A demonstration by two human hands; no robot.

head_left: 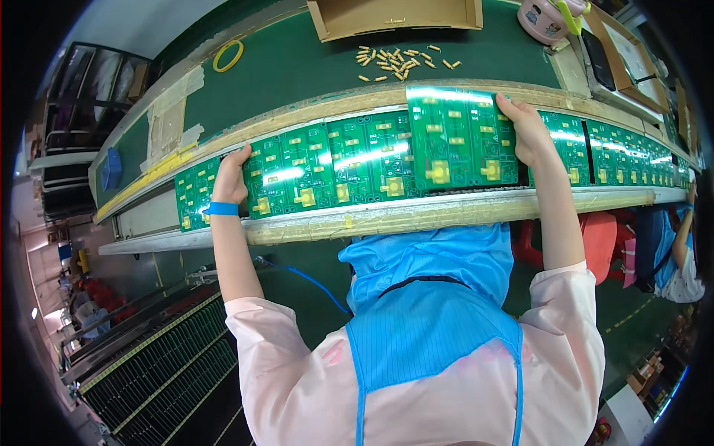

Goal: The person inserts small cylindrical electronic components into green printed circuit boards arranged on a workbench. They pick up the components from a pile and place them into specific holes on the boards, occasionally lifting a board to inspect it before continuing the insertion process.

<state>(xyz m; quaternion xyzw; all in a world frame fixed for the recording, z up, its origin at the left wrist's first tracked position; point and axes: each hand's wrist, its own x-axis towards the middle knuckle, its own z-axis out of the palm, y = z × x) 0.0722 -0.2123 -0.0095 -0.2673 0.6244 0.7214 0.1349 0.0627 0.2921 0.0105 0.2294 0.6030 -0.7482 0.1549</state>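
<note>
A green circuit board (462, 137) with small yellow parts is tilted up over the row, its top edge above the rail. My right hand (526, 132) grips its right edge, thumb on its face and the other fingers mostly hidden. At the left, my left hand (231, 178), with a blue wristband (223, 209), closes at the edge between the leftmost circuit board (195, 195) and the neighbouring circuit board (286, 175). Its thumb side touches the neighbouring board's left edge; its other fingertips are hidden. Another circuit board (370, 156) lies between that one and the tilted board.
The boards sit between two long rails (416, 212). Beyond are scattered small tan cylinders (398, 61), an open cardboard box (398, 22), a yellow tape roll (228, 56) and a pink container (547, 21). More boards (632, 152) continue right, towards another person (680, 253). Racks (160, 372) stand lower left.
</note>
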